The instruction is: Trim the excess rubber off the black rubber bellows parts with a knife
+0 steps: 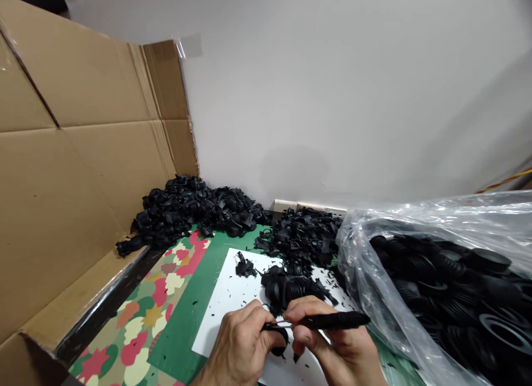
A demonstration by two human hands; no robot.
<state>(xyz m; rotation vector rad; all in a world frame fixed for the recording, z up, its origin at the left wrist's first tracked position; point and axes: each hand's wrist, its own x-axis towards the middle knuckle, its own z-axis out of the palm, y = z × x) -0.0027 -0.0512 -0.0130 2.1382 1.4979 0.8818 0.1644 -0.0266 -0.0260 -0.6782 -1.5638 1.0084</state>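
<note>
My left hand (pixel 239 341) is closed on a small black rubber part (pixel 280 341), pinched between thumb and fingers. In my right hand (pixel 338 344) is a slim cutting tool (pixel 337 320) with a black handle, its thin metal end meeting the part. The exact kind of blade is too small to make out. Both hands are close together above a white sheet (pixel 220 291). Just beyond them on the sheet lie several ribbed black rubber bellows (pixel 286 286) and a ragged black scrap (pixel 245 265).
Behind the sheet is a heap of black trimmings (pixel 305 230). A larger pile of ribbed rubber parts (pixel 195 208) is at the back left, beside a cardboard box wall (pixel 91 169). A clear plastic bag (pixel 361 264) full of black parts (pixel 449 286) stands at right.
</note>
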